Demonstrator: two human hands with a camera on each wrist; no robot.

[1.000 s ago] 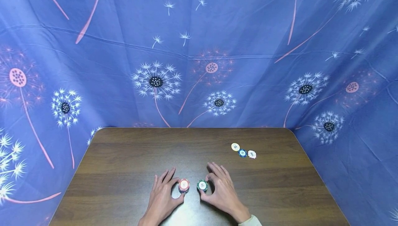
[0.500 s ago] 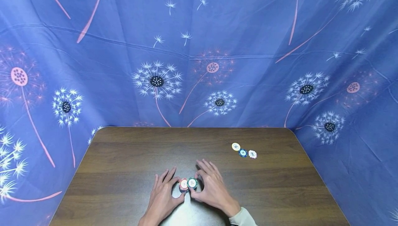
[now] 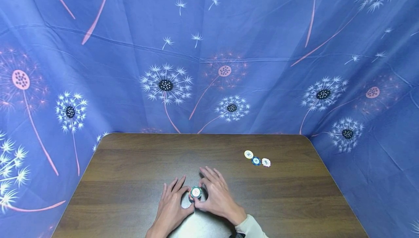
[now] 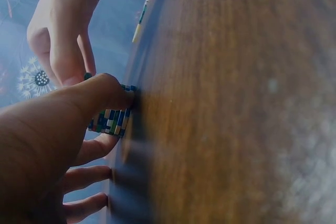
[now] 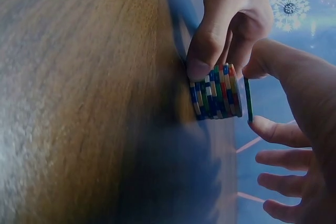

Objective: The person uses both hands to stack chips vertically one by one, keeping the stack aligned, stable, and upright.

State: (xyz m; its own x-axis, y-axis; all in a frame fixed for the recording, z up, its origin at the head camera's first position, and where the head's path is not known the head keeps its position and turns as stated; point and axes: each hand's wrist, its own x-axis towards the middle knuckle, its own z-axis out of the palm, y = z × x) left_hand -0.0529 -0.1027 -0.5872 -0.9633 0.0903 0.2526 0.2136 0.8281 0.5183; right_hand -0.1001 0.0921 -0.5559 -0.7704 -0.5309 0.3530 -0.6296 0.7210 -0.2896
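Observation:
A stack of poker chips (image 5: pixel 216 95) in several colours stands on the wooden table (image 3: pixel 137 165), a red-edged chip near its top. My left hand (image 3: pixel 171 207) pinches the stack's sides between thumb and forefinger, the other fingers spread out. Over the stack, my right hand (image 3: pixel 217 198) holds a green poker chip (image 3: pixel 196 192) by its edge between thumb and forefinger. From the right wrist view, a narrow gap separates this green chip from the top of the stack. In the head view the green chip covers most of the stack.
Farther back on the right lie a yellow-edged chip (image 3: pixel 248 154), a blue chip (image 3: pixel 256 161) and a white chip (image 3: pixel 266 162), side by side. A blue dandelion-print cloth (image 3: pixel 203 85) hangs behind the table and along its sides.
My right hand has moved left with the green chip, from beside the stack to above it. The left hand has stayed at the stack.

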